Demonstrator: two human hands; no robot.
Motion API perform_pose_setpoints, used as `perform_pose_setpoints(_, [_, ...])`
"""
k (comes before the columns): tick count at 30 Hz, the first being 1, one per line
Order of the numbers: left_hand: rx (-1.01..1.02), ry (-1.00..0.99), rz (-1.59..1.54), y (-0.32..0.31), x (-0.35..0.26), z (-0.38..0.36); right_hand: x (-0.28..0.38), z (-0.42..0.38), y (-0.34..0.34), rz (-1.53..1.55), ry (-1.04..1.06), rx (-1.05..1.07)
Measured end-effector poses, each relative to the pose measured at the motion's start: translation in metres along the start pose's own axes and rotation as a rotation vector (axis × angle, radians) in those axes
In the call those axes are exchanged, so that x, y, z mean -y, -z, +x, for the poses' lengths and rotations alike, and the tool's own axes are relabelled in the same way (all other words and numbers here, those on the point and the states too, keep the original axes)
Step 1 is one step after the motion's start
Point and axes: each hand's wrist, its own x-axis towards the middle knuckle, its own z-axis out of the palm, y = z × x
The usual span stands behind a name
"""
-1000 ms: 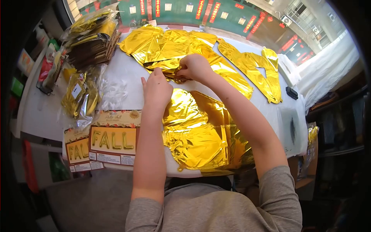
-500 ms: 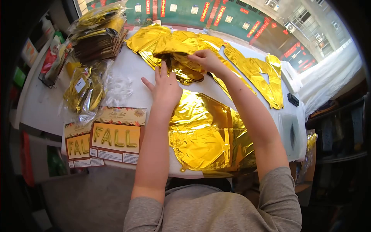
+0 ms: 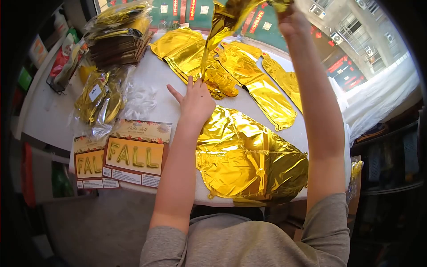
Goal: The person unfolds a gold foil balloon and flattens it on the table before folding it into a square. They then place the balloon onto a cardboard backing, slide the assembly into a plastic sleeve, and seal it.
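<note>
My right hand (image 3: pixel 292 23) is raised at the top of the view, fingers closed on one end of a flat gold foil balloon (image 3: pixel 229 20). That balloon hangs in a curve down to the left, towards my left hand. My left hand (image 3: pixel 199 101) rests on the table with its thumb and fingers stretched out, fingertips at the lower end of the lifted foil and beside a crumpled gold foil piece (image 3: pixel 222 84). Nearer my body lies a large uninflated gold foil balloon (image 3: pixel 235 164). More flat foil balloons (image 3: pixel 262 86) are laid out behind.
Two FALL balloon banner cards (image 3: pixel 135 153) lie at the table's front left. Behind them are a plastic bag of gold foil (image 3: pixel 98 100), white ribbon-like strands (image 3: pixel 140 101) and a tall stack of packages (image 3: pixel 118 42). A white curtain (image 3: pixel 378 93) hangs at the right.
My right hand has risen up and to the right, lifting one end of a foil balloon from the pile. My left hand has hardly moved. The foil sheets beneath are more exposed.
</note>
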Motion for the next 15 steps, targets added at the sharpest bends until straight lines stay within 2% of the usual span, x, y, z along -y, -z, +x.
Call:
perform_pose_setpoints(2, [-0.028, -0.003, -0.004, -0.001, 0.0, -0.001, 0.052, -0.005, -0.007, 0.037, 0.233, -0.034])
perform_pose_setpoints(4, [-0.002, 0.002, -0.01, 0.001, 0.0, -0.001, 0.09, -0.047, -0.025, -0.155, 0.443, -0.004])
perform_pose_setpoints(6, [-0.008, 0.003, -0.004, -0.002, 0.0, -0.001, 0.127, -0.016, 0.026, -0.238, 0.402, 0.102])
perform_pose_setpoints(8, [-0.012, 0.004, 0.005, -0.002, 0.0, -0.001, 0.14, -0.064, 0.005, -0.282, 0.377, 0.025])
perform_pose_setpoints(9, [-0.009, 0.003, 0.003, -0.002, 0.001, 0.0, 0.182, -0.02, 0.074, -0.059, 0.176, 0.428])
perform_pose_setpoints(10, [-0.005, 0.001, 0.001, -0.002, 0.001, -0.001, 0.203, -0.027, 0.087, 0.147, 0.058, 0.704])
perform_pose_setpoints(11, [-0.001, -0.001, -0.002, -0.002, 0.002, 0.0, 0.223, -0.049, 0.083, 0.169, 0.156, 0.35])
perform_pose_setpoints(12, [0.02, 0.008, -0.014, 0.0, 0.002, 0.001, 0.249, -0.058, 0.089, 0.234, 0.126, 0.298])
perform_pose_setpoints(13, [0.039, 0.016, -0.026, 0.001, 0.003, 0.001, 0.264, -0.047, 0.081, 0.076, 0.389, -0.284])
perform_pose_setpoints(14, [0.038, 0.01, -0.027, 0.001, 0.004, 0.002, 0.279, -0.093, 0.093, 0.235, 0.119, 0.226])
perform_pose_setpoints(15, [0.044, 0.019, -0.029, 0.0, 0.004, 0.003, 0.298, -0.076, 0.111, 0.117, 0.359, 0.011])
